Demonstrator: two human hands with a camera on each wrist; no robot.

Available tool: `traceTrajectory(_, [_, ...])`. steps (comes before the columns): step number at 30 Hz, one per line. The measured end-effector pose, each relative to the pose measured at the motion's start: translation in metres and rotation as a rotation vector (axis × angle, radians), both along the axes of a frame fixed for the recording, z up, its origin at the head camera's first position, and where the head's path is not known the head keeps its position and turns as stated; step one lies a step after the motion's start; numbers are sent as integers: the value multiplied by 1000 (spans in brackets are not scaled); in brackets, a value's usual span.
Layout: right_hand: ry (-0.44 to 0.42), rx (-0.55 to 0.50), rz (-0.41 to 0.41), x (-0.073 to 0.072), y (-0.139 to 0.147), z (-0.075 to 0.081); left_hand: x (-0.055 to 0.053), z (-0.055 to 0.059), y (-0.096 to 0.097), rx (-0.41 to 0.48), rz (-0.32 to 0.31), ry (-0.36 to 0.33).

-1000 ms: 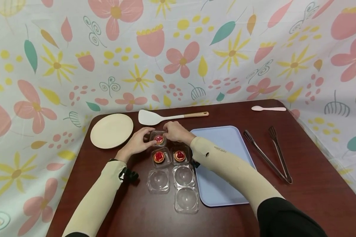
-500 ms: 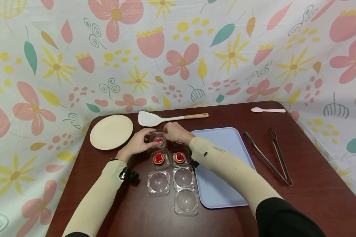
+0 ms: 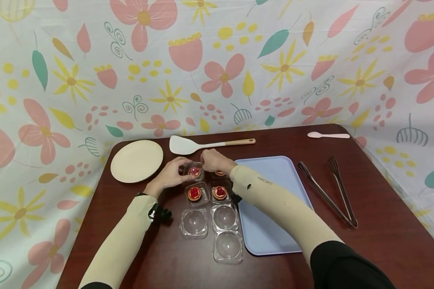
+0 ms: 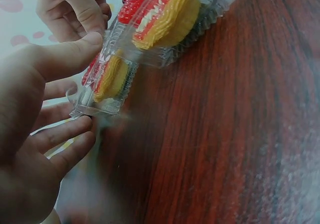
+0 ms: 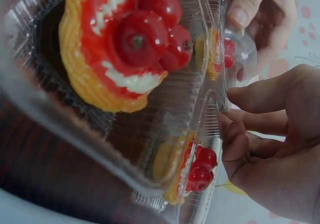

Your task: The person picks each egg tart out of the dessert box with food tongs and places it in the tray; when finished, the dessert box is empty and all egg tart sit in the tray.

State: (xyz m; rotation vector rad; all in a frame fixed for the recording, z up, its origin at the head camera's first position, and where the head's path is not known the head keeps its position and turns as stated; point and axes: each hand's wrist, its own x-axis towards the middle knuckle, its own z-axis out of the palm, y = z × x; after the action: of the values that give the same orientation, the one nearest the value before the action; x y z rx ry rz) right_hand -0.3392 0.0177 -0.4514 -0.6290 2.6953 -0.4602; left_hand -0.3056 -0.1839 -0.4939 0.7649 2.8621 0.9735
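In the head view, my left hand [image 3: 171, 172] grips the left side of a clear plastic box [image 3: 201, 177] with a red-topped tart [image 3: 194, 171] inside. In the left wrist view, its thumb lies along the top edge while other fingers spread beside the box. From the right, my right hand [image 3: 217, 161] pinches the rim of this box with curled fingers, as the right wrist view shows. A domed lid [image 5: 245, 53] covers the tart there. Nearer me are two open boxes with tarts [image 3: 194, 194] [image 3: 220, 193]. Another tart [image 3: 220, 173] sits partly hidden by the right wrist.
Three empty clear domed lids [image 3: 194, 222] lie in front of the boxes. A blue tray [image 3: 271, 200] is right of them, under the right forearm. Metal tongs [image 3: 329, 196], a pink spoon [image 3: 328, 135], a white spatula [image 3: 188, 145] and a cream plate [image 3: 136, 161] lie around.
My right hand and forearm have shifted slightly, so the tart by the right wrist now shows. The left hand stays at the same box.
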Motion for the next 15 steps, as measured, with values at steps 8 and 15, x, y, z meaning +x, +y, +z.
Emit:
traceTrajectory(8, [-30, -2, 4, 0, -1, -1, 3, 2, 4, -9, -4, -6])
traceTrajectory(15, [-46, -16, -14, -1, -2, 0, 3, 2, 3, -16, 10, -16])
